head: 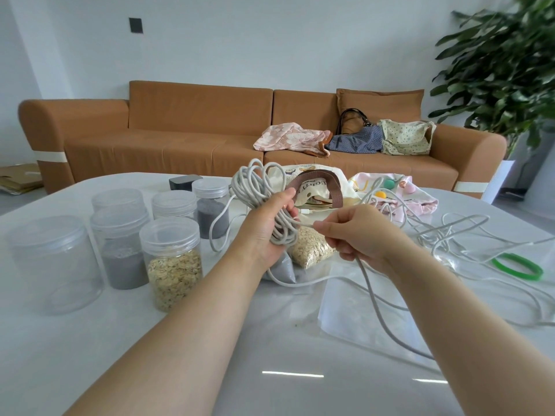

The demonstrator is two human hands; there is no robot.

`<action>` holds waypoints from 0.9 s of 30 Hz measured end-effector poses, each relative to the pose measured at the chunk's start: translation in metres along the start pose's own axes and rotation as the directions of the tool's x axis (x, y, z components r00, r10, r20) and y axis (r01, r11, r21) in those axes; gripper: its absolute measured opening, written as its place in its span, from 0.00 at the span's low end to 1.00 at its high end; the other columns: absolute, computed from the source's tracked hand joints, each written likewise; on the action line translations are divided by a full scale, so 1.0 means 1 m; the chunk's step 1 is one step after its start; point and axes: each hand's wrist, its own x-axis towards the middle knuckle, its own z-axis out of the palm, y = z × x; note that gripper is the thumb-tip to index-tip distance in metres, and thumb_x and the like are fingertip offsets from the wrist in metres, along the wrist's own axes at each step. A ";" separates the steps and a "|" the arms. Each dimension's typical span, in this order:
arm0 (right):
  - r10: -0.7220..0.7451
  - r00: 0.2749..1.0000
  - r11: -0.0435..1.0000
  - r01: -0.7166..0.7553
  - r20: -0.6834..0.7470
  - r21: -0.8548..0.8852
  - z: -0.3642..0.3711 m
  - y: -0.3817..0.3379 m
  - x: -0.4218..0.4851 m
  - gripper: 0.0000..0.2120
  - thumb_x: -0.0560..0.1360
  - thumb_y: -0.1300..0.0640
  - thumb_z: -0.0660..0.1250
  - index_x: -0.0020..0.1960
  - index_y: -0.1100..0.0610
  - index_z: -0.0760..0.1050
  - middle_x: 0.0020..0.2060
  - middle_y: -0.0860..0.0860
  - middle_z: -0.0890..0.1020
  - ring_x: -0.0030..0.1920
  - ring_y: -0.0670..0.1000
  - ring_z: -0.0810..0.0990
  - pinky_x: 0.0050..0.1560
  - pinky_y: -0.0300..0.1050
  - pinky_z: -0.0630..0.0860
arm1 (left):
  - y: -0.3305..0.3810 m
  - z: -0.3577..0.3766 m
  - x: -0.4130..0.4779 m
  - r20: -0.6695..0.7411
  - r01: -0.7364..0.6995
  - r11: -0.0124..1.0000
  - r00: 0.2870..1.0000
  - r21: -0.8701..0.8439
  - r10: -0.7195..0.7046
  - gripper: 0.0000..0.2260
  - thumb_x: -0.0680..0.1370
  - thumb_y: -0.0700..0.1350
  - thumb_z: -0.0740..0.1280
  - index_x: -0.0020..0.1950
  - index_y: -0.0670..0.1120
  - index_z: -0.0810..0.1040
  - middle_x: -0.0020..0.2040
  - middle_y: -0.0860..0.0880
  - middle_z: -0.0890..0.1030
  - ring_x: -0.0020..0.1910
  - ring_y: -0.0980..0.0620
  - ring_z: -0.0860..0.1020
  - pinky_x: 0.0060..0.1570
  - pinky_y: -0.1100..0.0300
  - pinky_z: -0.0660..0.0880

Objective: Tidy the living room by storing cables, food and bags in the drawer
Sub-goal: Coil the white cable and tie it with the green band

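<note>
Winding, head view: the left hand (270,226) is clasping the cable coil (258,190), its grip clenched round the gathered grey loops so that they are not springing apart.
Feeding: the right hand (357,232) is pinching the free strand (365,274) just beside the coil, grip closed on it between thumb and fingers, probably steering the next loop on.
Slack: the free strand is trailing down across the tabletop (270,355) and seems to be joining the tangled cables (465,218) sprawling at the right, so plenty is judged to be waiting for winding.
Food: the oat jar (174,265), the grey-powder jar (124,259) and an empty jar (57,265) are standing grouped at the left, and an oat pouch (309,247) is lying beneath the hands.
Bags: a tote bag (315,181) and a pink bag (399,190) are lying behind the hands, while more bags (354,142) are sitting on the sofa (180,130).
Drawer: not showing in this view, so nothing is appearing stored yet.
Risk: the incoming slack could be snagging the green ring (524,276) or nudging the jars.
</note>
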 end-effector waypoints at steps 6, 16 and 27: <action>-0.024 0.999 0.997 0.022 -0.035 -0.068 0.004 0.002 0.000 0.15 0.73 0.58 0.71 0.30 0.63 0.73 0.23 0.56 0.73 0.19 0.48 0.62 0.21 0.36 0.61 | 0.000 0.007 -0.004 0.028 0.011 0.984 1.000 -0.180 -0.006 0.16 0.79 0.46 0.64 0.32 0.44 0.73 0.26 0.51 0.76 0.29 0.55 0.79 0.38 0.60 0.79; -0.142 0.965 0.986 0.158 -0.220 0.059 -0.006 -0.005 0.000 0.14 0.79 0.60 0.61 0.36 0.58 0.78 0.28 0.51 0.79 0.29 0.49 0.73 0.32 0.41 0.72 | 0.000 0.004 -0.012 0.214 0.141 0.989 0.966 0.045 -0.147 0.07 0.70 0.46 0.66 0.33 0.48 0.71 0.21 0.53 0.66 0.19 0.58 0.66 0.24 0.65 0.70; -0.363 0.891 0.920 0.389 -0.275 0.048 -0.004 -0.013 -0.004 0.09 0.69 0.65 0.73 0.32 0.57 0.78 0.22 0.50 0.77 0.23 0.48 0.71 0.26 0.37 0.70 | -0.005 0.014 -0.020 0.266 0.227 0.819 0.871 0.527 -0.413 0.13 0.76 0.38 0.65 0.33 0.47 0.66 0.21 0.53 0.65 0.19 0.57 0.63 0.26 0.62 0.64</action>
